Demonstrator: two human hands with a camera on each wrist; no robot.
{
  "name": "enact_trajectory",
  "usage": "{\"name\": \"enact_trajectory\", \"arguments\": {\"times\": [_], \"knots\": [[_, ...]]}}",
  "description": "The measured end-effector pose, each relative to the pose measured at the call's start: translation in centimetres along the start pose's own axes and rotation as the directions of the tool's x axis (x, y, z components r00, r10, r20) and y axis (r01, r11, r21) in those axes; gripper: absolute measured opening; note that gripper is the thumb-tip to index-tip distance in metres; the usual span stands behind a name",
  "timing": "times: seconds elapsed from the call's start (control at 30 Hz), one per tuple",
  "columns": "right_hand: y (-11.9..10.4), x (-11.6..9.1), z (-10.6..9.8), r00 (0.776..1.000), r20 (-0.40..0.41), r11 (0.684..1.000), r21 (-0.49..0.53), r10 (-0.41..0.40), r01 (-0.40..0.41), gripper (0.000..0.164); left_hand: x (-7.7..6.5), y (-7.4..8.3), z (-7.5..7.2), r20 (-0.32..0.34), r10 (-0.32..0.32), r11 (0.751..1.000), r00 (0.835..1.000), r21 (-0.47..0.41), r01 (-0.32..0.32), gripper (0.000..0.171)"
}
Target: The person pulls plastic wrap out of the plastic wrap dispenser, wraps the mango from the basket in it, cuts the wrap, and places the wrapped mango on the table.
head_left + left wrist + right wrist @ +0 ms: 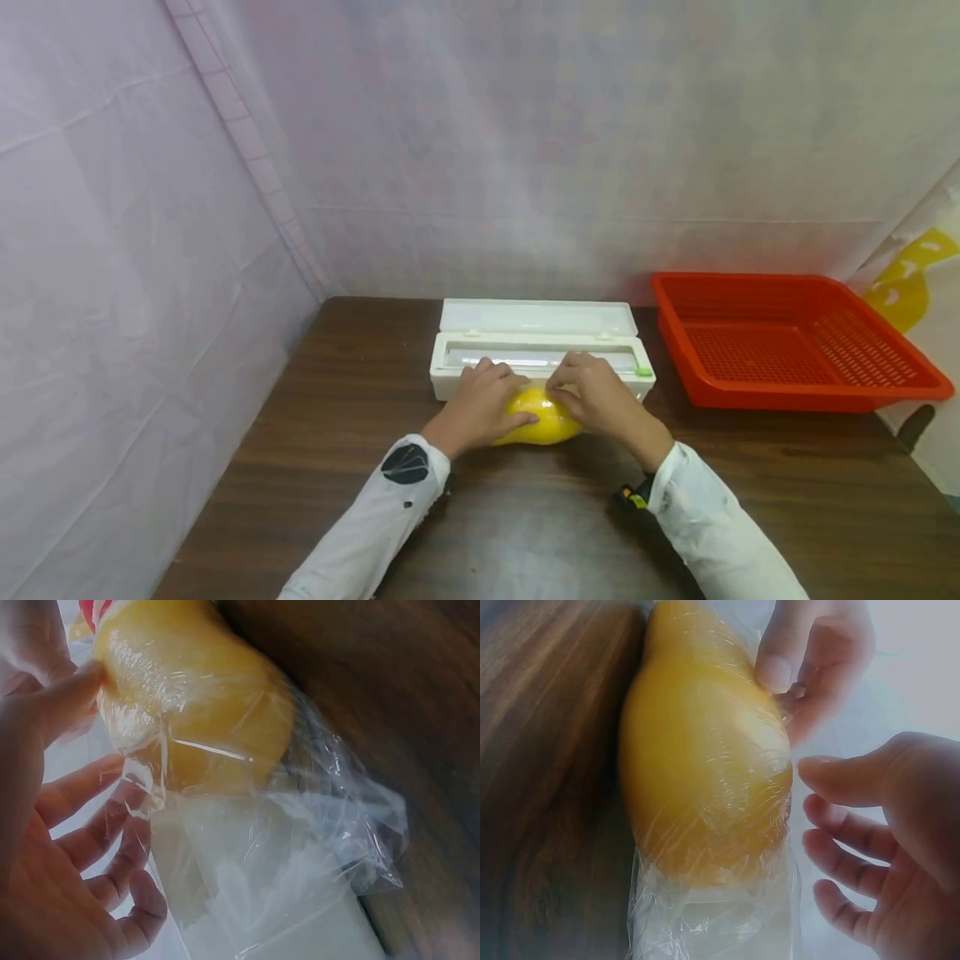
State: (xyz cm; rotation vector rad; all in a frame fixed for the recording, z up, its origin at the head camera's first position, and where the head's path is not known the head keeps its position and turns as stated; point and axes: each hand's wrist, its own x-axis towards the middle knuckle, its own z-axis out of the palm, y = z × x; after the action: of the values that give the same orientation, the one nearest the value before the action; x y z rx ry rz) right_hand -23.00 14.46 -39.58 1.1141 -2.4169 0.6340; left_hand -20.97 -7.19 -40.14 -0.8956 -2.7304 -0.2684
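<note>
A yellow, pear-shaped fruit [546, 421] lies on the table in front of a white plastic wrap dispenser [442, 385]. Clear plastic wrap [315, 817] covers the fruit, and loose, crumpled wrap spreads past its end in the left wrist view. My left hand [483, 404] holds the fruit's left part, thumb over its surface and fingers curled on the far side against the wrap. At the far edge of the fruit, my right hand [600, 400] has thumb and forefinger together, pinching wrap; its other fingers are loosely bent in the right wrist view.
The dispenser's lid [536, 317] stands raised at the back, with a film roll [517, 358] inside and a green slider [643, 372] at its right end. A red perforated basket [795, 396] stands to the right on the brown wooden table [345, 433]. White sheeting [525, 167] hangs behind.
</note>
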Motion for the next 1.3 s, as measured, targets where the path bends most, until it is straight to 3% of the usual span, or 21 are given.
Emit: {"name": "enact_trajectory", "arguments": {"times": [0.17, 0.4, 0.77, 1.0, 1.3], "knots": [[-0.1, 0.0, -0.1, 0.999, 0.024, 0.999, 0.022, 0.039, -0.040, 0.007, 0.0, 0.1, -0.1, 0.003, -0.005, 1.000, 1.000, -0.001, 0.005, 0.057], [-0.1, -0.2, 0.2, 0.993, 0.024, 0.993, -0.033, 0.114, -0.114, 0.029, 0.0, 0.1, -0.1, 0.016, -0.006, 1.000, 1.000, -0.003, 0.006, 0.057], [-0.9, -0.2, 0.5, 0.988, 0.116, 0.991, -0.098, 0.100, -0.089, 0.015, -0.1, 0.1, 0.0, -0.037, 0.027, 0.999, 0.999, -0.019, -0.028, 0.047], [-1.6, -0.2, 0.1, 0.989, 0.128, 0.991, -0.120, 0.074, -0.059, 0.012, -0.1, 0.1, 0.1, -0.053, 0.043, 0.999, 0.998, -0.019, -0.044, 0.046], [-1.8, -0.4, 0.0, 0.987, 0.149, 0.984, -0.172, 0.065, -0.039, 0.031, -0.2, 0.6, 0.0, -0.057, 0.065, 0.997, 0.996, 0.044, -0.062, 0.039]]}}
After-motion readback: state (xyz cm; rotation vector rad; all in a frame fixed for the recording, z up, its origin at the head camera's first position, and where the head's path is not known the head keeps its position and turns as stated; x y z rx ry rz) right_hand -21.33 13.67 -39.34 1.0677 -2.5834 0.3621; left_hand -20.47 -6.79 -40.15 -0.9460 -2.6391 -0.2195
